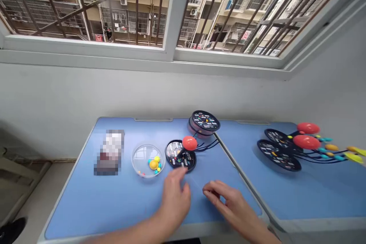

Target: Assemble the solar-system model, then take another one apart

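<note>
While the black disc lies just beyond my loosely parted left hand, my farther right hand curls, its grip unclear.

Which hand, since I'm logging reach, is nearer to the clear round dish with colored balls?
Left. The left hand is right of the clear round dish, on its near side; the right hand is farther right, past the left hand.

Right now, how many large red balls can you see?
3. One red ball is by the black disc nearest the clear dish; a nearer ball and a farther ball are beside the right-hand discs. Others may be hidden.
</note>
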Demonstrator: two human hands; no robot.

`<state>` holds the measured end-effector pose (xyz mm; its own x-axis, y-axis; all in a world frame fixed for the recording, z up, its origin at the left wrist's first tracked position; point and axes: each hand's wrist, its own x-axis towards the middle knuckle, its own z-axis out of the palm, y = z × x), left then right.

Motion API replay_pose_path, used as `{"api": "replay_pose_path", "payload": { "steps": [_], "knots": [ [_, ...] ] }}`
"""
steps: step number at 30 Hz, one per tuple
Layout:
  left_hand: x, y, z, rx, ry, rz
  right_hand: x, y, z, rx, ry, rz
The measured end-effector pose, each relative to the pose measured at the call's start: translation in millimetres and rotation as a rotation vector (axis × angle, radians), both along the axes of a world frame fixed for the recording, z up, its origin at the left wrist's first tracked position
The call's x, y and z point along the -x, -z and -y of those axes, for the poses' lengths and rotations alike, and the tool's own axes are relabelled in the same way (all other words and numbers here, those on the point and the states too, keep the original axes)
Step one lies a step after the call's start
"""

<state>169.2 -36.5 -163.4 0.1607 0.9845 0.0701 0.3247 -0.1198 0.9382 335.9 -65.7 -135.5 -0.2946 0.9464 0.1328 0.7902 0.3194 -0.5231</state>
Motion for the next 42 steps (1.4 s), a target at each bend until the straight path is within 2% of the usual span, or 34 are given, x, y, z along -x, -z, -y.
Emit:
{"api": "replay_pose_path", "payload": {
  "steps": [2, 4, 6, 9, 12, 14, 17, 22, 29, 35, 42],
  "knots": [
    [21, 4.3, 19, -0.06, 0.127, -0.032, -5, 9.5, -1, 0.012, 0.003, -0.005],
    [43, 8.5, 33, -0.171, 0.136, -0.095, -8, 16.4, -5, -0.008, 0.001, -0.016],
    [65, 11.2, 37, -0.311, 0.074, -0.151, -8, 21.7, -12, -0.064, 0.003, -0.025],
    [94, 11.7, 32, -0.479, -0.094, -0.257, -5, 29.3, -27, -0.169, 0.005, -0.023],
    [116, 10.6, 19, -0.559, -0.238, -0.421, -1, 36.0, -38, -0.219, -0.014, -0.01],
    [124, 10.7, 12, -0.563, -0.288, -0.535, 4, 38.2, -41, -0.227, -0.039, -0.017],
    [126, 12.7, 6, -0.539, -0.265, -0.63, 11, 37.1, -40, -0.219, -0.076, -0.047],
    [119, 13.2, 6, -0.5, -0.2, -0.621, 13, 33.5, -36, -0.207, -0.103, -0.054],
    [117, 3.5, -9, -0.513, -0.109, -0.706, 10, 45.1, -45, -0.333, -0.008, 0.023],
    [124, 3.7, -25, -0.485, -0.082, -0.76, 32, 44.2, -59, -0.434, 0.038, 0.208],
    [118, 5.0, -14, -0.52, -0.074, -0.726, 61, 40.0, -88, -0.407, 0.087, 0.259]
  ]
}}
